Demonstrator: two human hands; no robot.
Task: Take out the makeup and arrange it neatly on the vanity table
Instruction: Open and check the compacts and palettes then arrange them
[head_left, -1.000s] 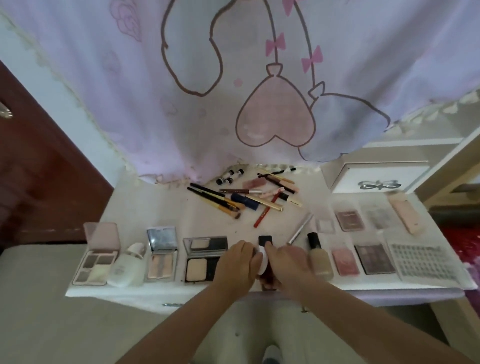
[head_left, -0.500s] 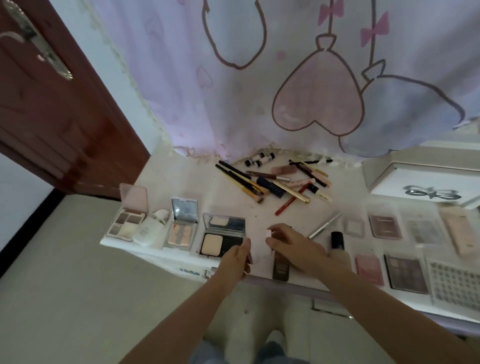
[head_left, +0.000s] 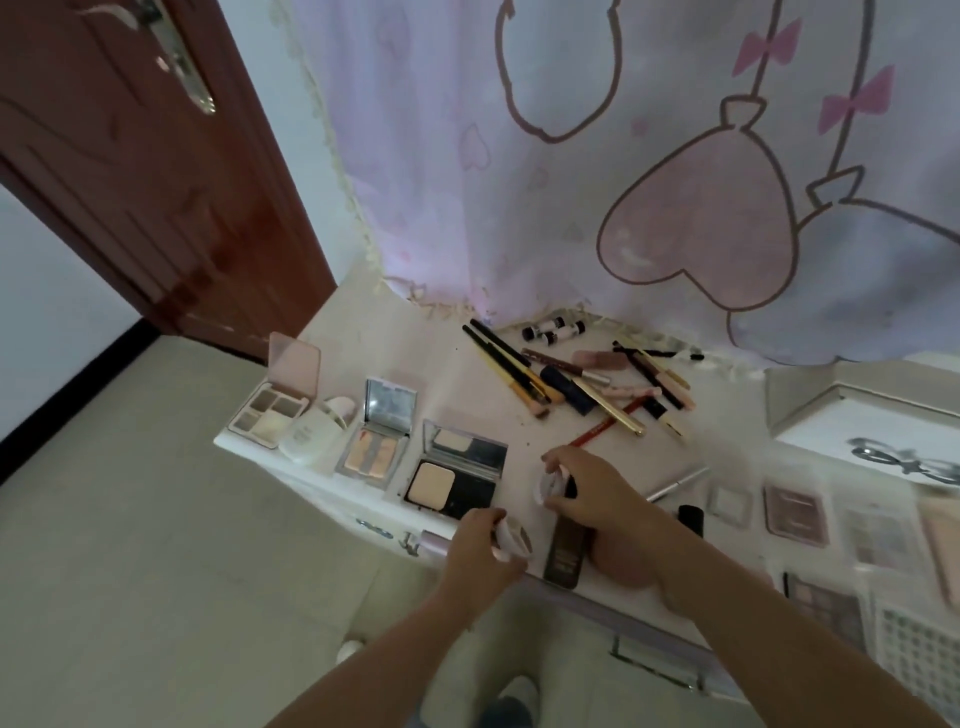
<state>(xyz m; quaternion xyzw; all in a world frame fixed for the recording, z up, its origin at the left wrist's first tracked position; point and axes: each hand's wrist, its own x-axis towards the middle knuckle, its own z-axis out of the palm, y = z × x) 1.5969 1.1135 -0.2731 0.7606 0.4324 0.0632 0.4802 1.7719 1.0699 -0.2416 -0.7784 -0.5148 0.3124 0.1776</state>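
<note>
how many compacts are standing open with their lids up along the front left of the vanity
3: a pink one at the left end, a silver one next along, and a black one nearest the left hand.

Landmark: open compact (head_left: 457, 475) on bench (head_left: 457, 379) near the front edge. Left of it along the edge: two more palettes (head_left: 376, 441) (head_left: 275, 402) with a bottle (head_left: 314, 428) between. Behind-right: pile of pencils and brushes (head_left: 582, 379). Far right: row of palettes (head_left: 792, 512).

your right forearm covers part of the foundation bottle (head_left: 623, 564); the grid tray (head_left: 917, 660) runs off frame right, blurred.
</note>
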